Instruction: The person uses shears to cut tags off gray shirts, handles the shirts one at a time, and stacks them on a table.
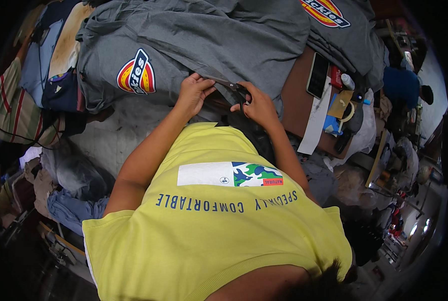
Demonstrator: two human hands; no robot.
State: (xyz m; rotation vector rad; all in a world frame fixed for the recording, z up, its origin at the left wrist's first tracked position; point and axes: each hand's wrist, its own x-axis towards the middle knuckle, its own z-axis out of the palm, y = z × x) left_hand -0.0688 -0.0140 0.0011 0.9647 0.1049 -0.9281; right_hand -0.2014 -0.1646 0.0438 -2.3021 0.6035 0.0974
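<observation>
A large grey garment (194, 37) with a red, yellow and dark printed patch lies spread across the table before me. My left hand (194, 94) is closed, thumb and fingers pinching the near edge of the grey cloth. In my right hand (258, 104) is a pair of scissors (232, 86), fingers and thumb round the dark handles. Their blades point left along the cloth edge, close to my left fingertips. Whether the blades touch the fabric I cannot tell.
Right of the garment, the brown tabletop (296, 108) holds a phone (317, 75), a white paper strip (314, 120), a tape roll (347, 111) and a small white bottle (347, 81). Another grey garment (341, 42) lies far right. Folded clothes (41, 65) are piled left. A person in blue (402, 86) is beyond.
</observation>
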